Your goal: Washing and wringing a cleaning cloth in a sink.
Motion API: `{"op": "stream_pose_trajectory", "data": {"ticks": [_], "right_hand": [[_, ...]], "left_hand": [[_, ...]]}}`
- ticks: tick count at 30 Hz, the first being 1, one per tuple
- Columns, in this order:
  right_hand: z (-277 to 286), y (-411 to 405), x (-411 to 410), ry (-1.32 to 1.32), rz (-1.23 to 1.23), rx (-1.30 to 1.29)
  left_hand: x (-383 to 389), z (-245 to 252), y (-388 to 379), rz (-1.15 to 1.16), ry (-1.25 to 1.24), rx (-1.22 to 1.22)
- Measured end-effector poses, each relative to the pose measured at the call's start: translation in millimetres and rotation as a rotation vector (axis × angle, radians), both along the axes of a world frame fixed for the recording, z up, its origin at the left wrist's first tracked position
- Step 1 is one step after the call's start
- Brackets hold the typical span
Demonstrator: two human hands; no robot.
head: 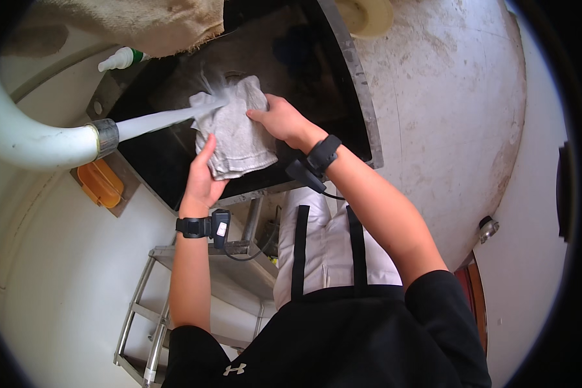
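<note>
A wet, light grey cloth (pixel 245 131) is stretched between my two hands above a dark sink basin (pixel 315 92). My left hand (pixel 201 177) grips its lower left side, thumb on top. At its right edge, my right hand (pixel 286 119) pinches the fabric between thumb and fingers. From a white curved faucet spout (pixel 39 145) a thick stream of water (pixel 160 121) strikes the upper part of the cloth and splashes off it. Both wrists carry black strapped devices with cables. The fingers beneath the cloth are hidden.
An orange soap dish (pixel 99 183) sits at the sink's left corner. Behind it lies a bottle with a white nozzle (pixel 119 59). A beige towel (pixel 140 24) hangs over the far rim. A metal rack (pixel 208 262) stands below left. A pale round basin (pixel 366 17) rests beyond the sink's right edge.
</note>
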State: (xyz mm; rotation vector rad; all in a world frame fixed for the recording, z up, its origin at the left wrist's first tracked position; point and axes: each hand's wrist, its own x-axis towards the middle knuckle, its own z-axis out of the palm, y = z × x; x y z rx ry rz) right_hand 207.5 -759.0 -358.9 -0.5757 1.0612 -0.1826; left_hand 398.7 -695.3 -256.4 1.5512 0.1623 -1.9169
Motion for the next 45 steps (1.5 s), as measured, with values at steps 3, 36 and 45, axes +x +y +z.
{"op": "stream_pose_trajectory", "data": {"ticks": [3,36,45], "right_hand": [[-5,-3,10,-0.102,-0.108,-0.077],[51,-10,45,-0.255,-0.695,0.193],[55,-12,40,-0.365,-0.737,0.23]], "left_hand": [[6,-1,-7,0.056,-0.014,-0.044],[-12,-20,-11,0.219,-0.069,-0.111],[-22,-25,-23,-0.006,-0.364,-0.171]]}}
